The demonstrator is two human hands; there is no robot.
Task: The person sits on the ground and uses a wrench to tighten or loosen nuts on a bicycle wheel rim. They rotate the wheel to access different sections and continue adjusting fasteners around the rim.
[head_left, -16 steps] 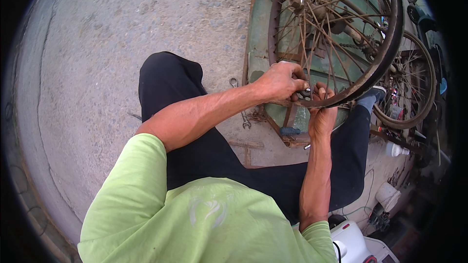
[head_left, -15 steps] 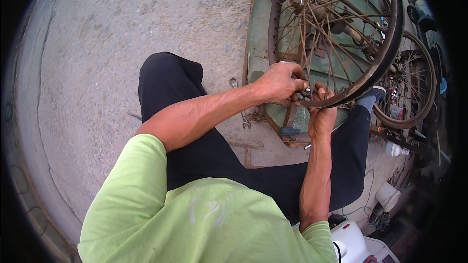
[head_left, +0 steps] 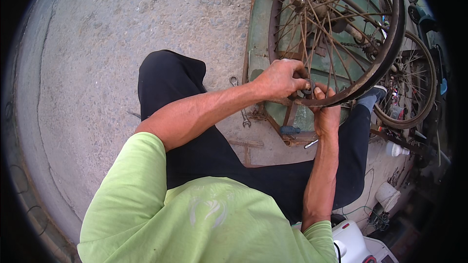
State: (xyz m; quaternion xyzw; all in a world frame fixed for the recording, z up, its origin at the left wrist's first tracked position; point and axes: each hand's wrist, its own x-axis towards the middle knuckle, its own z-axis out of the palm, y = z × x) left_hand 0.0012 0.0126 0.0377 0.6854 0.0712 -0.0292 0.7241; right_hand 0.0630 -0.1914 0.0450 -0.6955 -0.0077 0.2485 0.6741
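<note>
A rusty spoked wheel point(head_left: 393, 44) stands at the upper right, its lower rim between my hands. My left hand point(head_left: 285, 79) is closed at the inner side of the rim, thumb and fingers pinching a small round dark metal piece point(head_left: 308, 90) beside a spoke. What kind of part it is I cannot make out. From below, my right hand point(head_left: 326, 117) reaches up behind the rim and curls round it. Its fingertips show above the rim, close to the metal piece and the spokes; whether they touch it is hard to tell.
Beneath the wheel lies a green metal panel point(head_left: 258, 34). A combination wrench point(head_left: 244, 117) rests on the concrete to its left. Near its lower edge are a blue-handled tool point(head_left: 289, 130) and a short shiny rod point(head_left: 310, 143). Another spoked wheel point(head_left: 431, 75) stands at the right.
My right hand has shifted slightly right, and its fingertips have changed position at the rim. More of the shiny rod shows. My left hand stays nearly in place, still pinching.
</note>
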